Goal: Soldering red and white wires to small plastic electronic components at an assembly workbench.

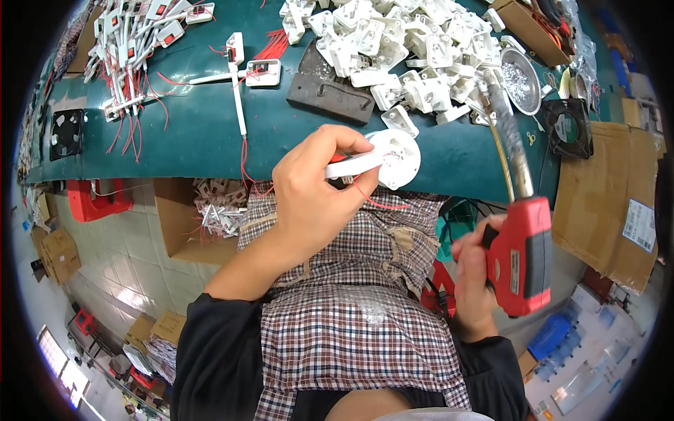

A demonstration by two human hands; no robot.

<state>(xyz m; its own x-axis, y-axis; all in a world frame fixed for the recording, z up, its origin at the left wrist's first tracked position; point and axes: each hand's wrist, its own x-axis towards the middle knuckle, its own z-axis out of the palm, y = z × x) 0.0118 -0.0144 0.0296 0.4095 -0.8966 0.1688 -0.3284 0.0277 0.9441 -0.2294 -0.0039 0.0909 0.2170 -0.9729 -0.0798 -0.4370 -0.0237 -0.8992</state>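
My left hand (309,182) is closed on a white plastic switch housing (351,166), pinched between thumb and fingers, with a red part and a thin red wire (382,205) showing at it. Right behind the housing is a round white dish (401,165) with small specks on it, at the table's front edge. My right hand (476,284) grips a red and black soldering gun (521,259) by its handle. The gun's long metal barrel (516,140) points away over the table, beside a thin brass-coloured tube (503,160). Its tip is near the white housings, apart from the held piece.
A heap of white housings (421,42) covers the back of the green table (189,151). Wired switch pieces (133,42) lie at left. A dark metal block (330,98), a metal bowl (521,81) and two small fans (67,132) (567,128) stand around. Cardboard (604,203) hangs at right.
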